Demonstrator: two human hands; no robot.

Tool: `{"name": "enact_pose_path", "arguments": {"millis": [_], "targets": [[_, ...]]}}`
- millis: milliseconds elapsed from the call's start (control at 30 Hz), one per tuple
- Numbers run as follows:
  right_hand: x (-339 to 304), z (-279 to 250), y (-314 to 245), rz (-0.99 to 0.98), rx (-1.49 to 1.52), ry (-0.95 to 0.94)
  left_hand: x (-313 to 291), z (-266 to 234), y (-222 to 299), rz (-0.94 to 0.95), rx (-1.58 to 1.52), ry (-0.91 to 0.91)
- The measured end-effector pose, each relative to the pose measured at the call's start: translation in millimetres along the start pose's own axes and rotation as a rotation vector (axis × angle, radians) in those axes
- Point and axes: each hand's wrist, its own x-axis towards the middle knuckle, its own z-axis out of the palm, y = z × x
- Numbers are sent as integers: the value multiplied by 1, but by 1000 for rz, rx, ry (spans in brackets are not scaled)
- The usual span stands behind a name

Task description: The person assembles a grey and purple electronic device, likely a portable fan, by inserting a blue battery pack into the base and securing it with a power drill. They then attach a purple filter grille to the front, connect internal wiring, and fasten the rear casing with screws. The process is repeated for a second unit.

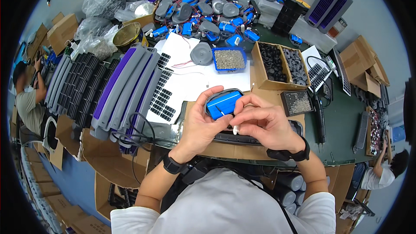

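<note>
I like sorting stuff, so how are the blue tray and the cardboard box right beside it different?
The cardboard box is bigger than the blue tray. The box has two compartments; the tray has one. The box holds black ring-shaped parts and grey parts, while the tray holds tiny pale pieces. Both are open on top.

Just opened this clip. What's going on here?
A person at a crowded green bench is handling a blue pack seated in a grey part. The left hand holds it, while the right hand has its fingers by the pack's near right side, close to a small white connector; exactly what they pinch is unclear. A long dark casing lies below the hands. Behind is a heap of blue packs and grey parts.
</note>
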Motion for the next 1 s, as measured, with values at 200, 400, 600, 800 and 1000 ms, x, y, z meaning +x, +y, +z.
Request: {"name": "enact_pose_path", "arguments": {"millis": [200, 400, 600, 800, 1000], "targets": [[0, 8, 8, -234, -473, 151, -2, 2, -4, 103, 179, -78], [-1, 5, 7, -318, -538, 235, -6, 0, 12, -156, -82, -101], [-2, -1, 10, -315, -698, 191, -6, 3, -2, 68, 108, -145], [14, 7, 15, -202, -496, 303, -3, -1, 13, -8, -15, -29], [31, -14, -8, 130, -582, -133, -17, -26, 29, 257, 556, 96]]}}
